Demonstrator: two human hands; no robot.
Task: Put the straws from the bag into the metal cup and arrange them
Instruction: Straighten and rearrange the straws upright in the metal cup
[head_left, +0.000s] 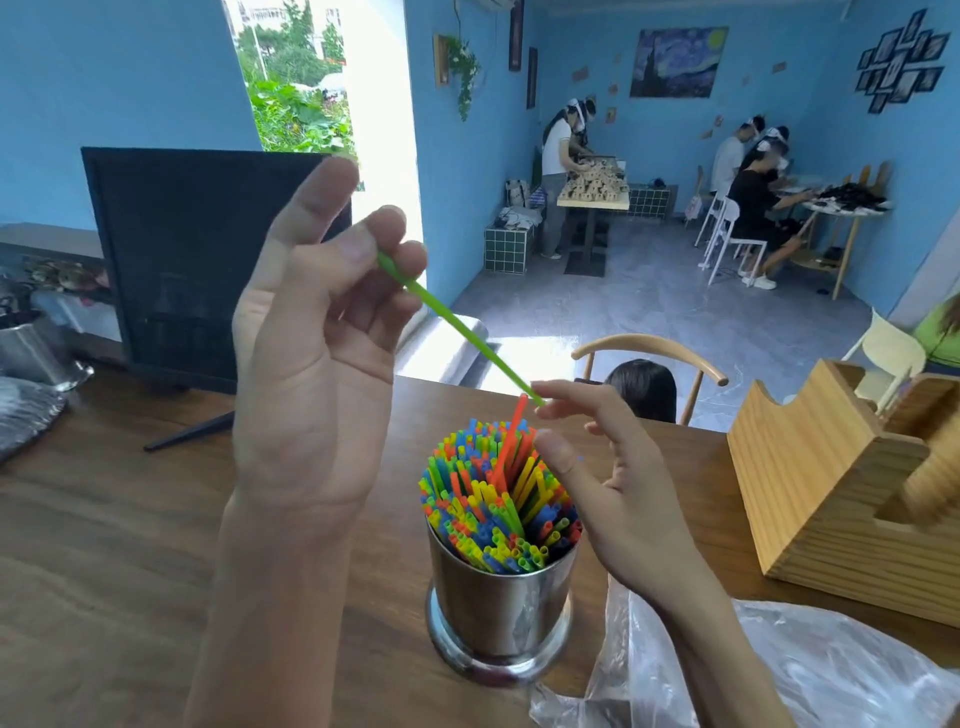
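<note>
The left hand (317, 332) is raised above the desk (104, 545), palm toward the person, and its thumb and fingertips pinch the upper end of one green straw (457, 325). The other fingers are loosely curled, and nothing else is in this hand. From that pinch the green straw slopes down and to the right — its long axis is diagonal, not upright — and its lower end meets the fingertips of the right hand (618, 493). The right hand is more open, with the fingers relaxed and spread a little; the forefinger and middle finger seem to touch or lightly nip the straw's tip, but I cannot tell if it is a real grip.

Just under this lower end stands the metal cup (501, 608), already packed with coloured straws (493, 499); one orange straw (511, 441) sticks up higher than the rest. So the right hand is the nearer one to the cup, and I think the straw must be turned upright before it goes down. The plastic bag (810, 675) lies on the desk at the right, beside the cup, and looks nearly empty.
</note>
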